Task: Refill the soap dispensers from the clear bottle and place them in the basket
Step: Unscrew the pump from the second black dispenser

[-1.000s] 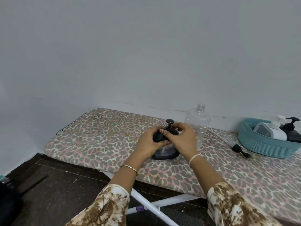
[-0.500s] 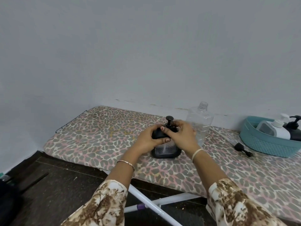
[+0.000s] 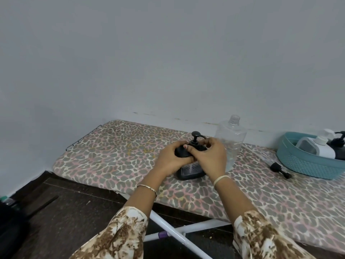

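A black soap dispenser [image 3: 190,172] with a clear window stands upright on the leopard-print board [image 3: 115,156]. My left hand [image 3: 170,158] grips its left shoulder. My right hand [image 3: 210,156] wraps the collar under the black pump head [image 3: 195,136]. Right behind my right hand stands the clear bottle [image 3: 232,139], uncapped and upright. At the right edge, the teal basket [image 3: 302,165] holds a white dispenser [image 3: 321,146] and a black dispenser [image 3: 339,144].
A small black cap piece [image 3: 279,170] lies on the board in front of the basket. The board butts against the grey wall. White crossed legs [image 3: 179,230] show below, over a dark floor. A dark object sits at the bottom left.
Both hands stayed on the black dispenser; my right hand's fingers shifted around the pump collar. The view has drifted slightly, so everything sits a little higher and further right in the frame.
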